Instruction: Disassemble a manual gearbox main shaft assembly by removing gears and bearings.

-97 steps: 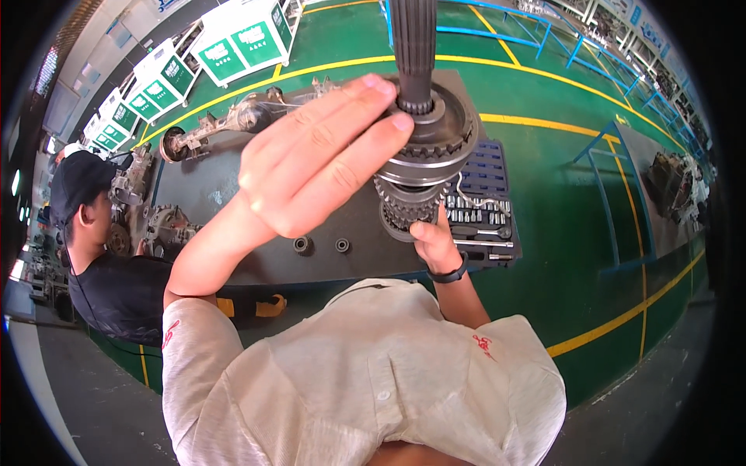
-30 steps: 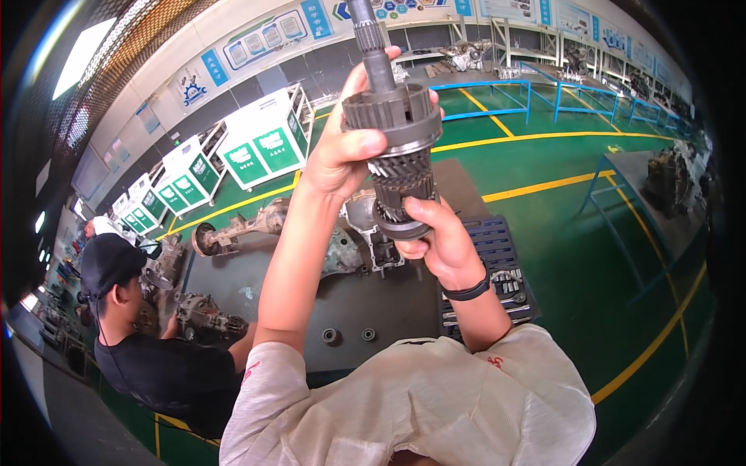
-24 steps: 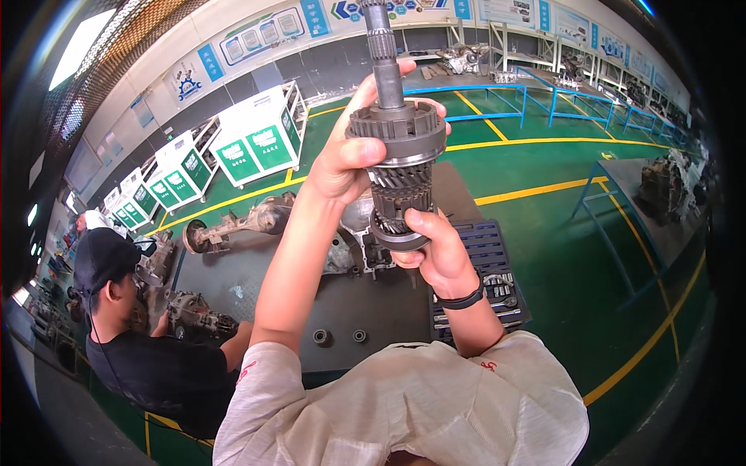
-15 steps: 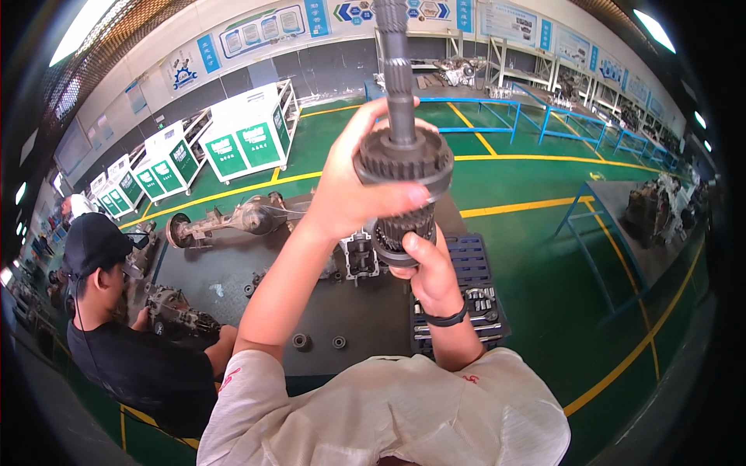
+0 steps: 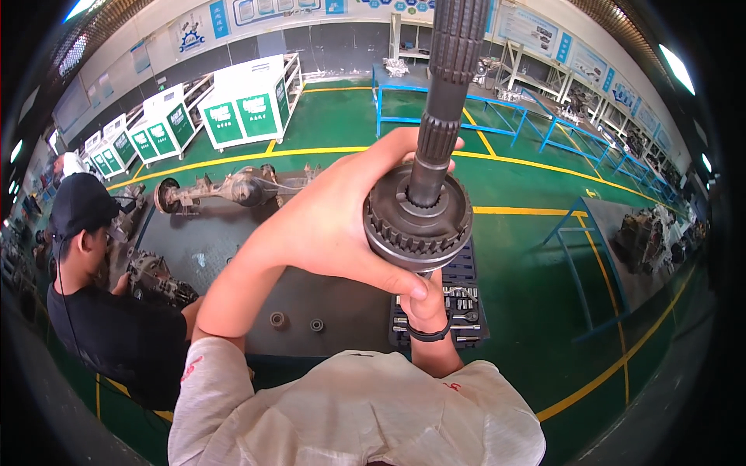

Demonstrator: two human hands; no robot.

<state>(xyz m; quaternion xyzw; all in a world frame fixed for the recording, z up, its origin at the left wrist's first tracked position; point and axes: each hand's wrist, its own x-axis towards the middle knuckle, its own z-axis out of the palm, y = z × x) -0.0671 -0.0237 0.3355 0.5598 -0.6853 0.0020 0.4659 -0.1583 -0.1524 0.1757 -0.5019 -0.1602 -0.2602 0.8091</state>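
A dark steel transmission shaft (image 5: pixel 443 116) with splines rises in front of me, its top leaning slightly right and running out of the picture. Around its lower part sits a toothed gear ring (image 5: pixel 420 225). My left hand (image 5: pixel 334 217) is closed around the ring's left side, with the thumb across the front and fingertips showing behind the shaft. Below the ring, my right hand (image 5: pixel 426 307) supports the shaft's lower end. The ring and my left thumb hide most of its fingers. The lower gears are hidden too.
A dark workbench (image 5: pixel 233 299) carries an axle housing (image 5: pixel 245 186), two small rings and a socket set (image 5: pixel 466 307). To the left, a person in a black cap (image 5: pixel 81 202) handles a gear assembly (image 5: pixel 159 276). A second table with a metal assembly (image 5: pixel 649 237) stands right.
The shaft has come closer and tilted toward me, its upper end shifting right. The gear ring now hides the lower gears and most of my right hand. My view has shifted slightly.
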